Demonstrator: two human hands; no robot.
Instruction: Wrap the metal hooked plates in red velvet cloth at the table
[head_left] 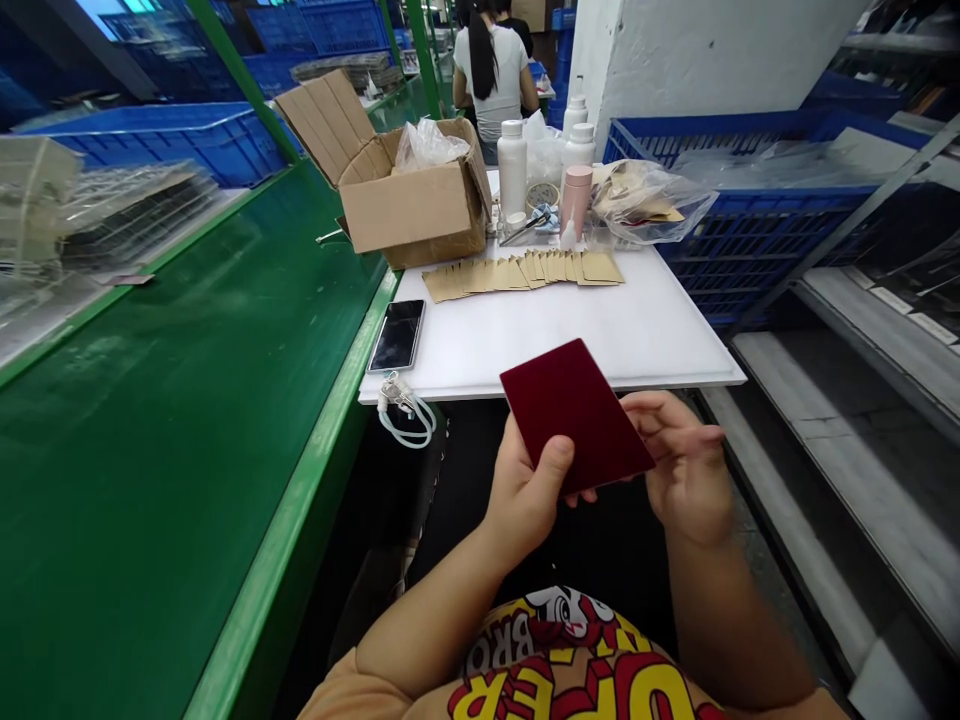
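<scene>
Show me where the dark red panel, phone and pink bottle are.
Dark red panel point(577, 412), head view: middle of its visible face.
Phone point(397, 336), head view: middle of its screen.
Pink bottle point(576, 203), head view: on its body.

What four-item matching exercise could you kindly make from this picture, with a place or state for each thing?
Things:
1. Red panel
2. Phone
3. Carton
4. Gold pieces

Places and states:
A. Overlapping in a row
B. Open, with plastic inside
C. Held in the left hand
D. Lying near the left edge of the white table

Pairs: 1-C, 2-D, 3-B, 4-A
</scene>
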